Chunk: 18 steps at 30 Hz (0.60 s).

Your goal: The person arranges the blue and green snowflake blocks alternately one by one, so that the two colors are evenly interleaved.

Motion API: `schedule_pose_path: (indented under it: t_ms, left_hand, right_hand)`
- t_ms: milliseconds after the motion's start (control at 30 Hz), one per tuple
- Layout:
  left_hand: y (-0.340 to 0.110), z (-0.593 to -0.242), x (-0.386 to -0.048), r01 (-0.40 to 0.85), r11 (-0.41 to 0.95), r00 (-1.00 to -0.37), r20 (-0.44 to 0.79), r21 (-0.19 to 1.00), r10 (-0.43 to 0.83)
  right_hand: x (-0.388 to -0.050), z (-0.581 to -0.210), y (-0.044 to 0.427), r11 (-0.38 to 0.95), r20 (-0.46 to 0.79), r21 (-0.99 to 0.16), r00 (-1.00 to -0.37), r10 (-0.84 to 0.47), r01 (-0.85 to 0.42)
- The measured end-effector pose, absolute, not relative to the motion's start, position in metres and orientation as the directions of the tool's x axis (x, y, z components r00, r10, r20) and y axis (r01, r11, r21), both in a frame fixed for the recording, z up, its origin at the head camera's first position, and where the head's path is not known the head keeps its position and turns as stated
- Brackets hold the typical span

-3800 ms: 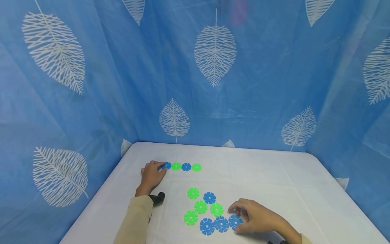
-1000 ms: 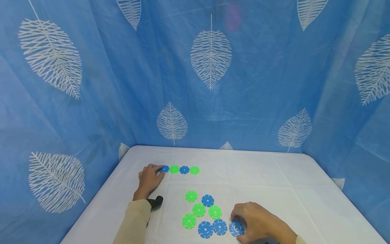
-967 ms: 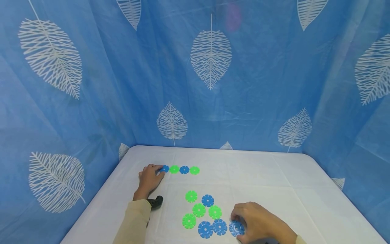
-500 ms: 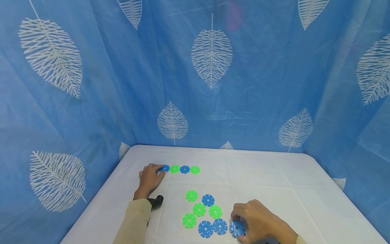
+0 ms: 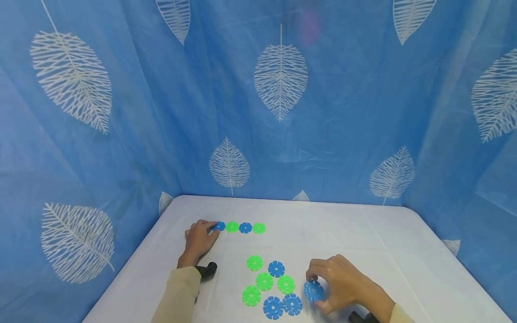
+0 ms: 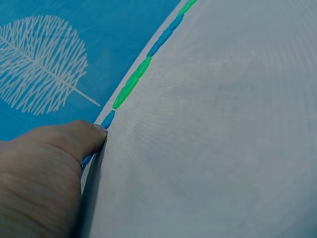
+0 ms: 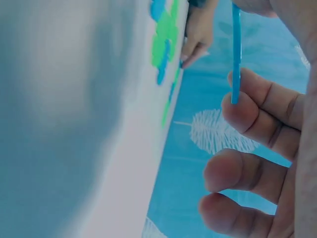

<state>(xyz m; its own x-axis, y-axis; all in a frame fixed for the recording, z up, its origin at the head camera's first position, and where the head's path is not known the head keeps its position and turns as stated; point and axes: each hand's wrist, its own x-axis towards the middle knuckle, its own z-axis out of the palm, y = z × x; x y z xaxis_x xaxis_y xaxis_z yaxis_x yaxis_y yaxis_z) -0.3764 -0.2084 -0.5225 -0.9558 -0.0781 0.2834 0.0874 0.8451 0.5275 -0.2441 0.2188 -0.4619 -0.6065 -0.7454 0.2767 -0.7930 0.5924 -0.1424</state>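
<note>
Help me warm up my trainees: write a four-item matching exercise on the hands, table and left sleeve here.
1. Left hand
2. Right hand
3. Tabletop
4. Left sleeve

A. beige
B. pinching a blue disc, apart from the row
C. white
D. at the left end of the row of discs

Pairs: 1-D, 2-B, 3-C, 4-A.

Blue piece edge-on between fingers and thumb, green and blue pieces beyond.
</note>
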Motion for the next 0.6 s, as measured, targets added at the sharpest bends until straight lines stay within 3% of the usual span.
schedule_pose_path:
  t_ms: [333,600]
  left_hand:
    - [-0.211,-0.517,-0.379,0.102,0.849,-0.951,0.3,0.518,-0.069]
    - [-0.209,-0.525,-0.379,0.088,0.847,-0.957,0.28,0.525,-0.074]
  right_hand:
    - [-0.276,-0.444,0.208,0.556,0.384,-0.04,-0.526,-0.759,-0.831]
    - [-0.298,-0.44,0.194,0.599,0.4,0.005,-0.547,-0.735,-0.801]
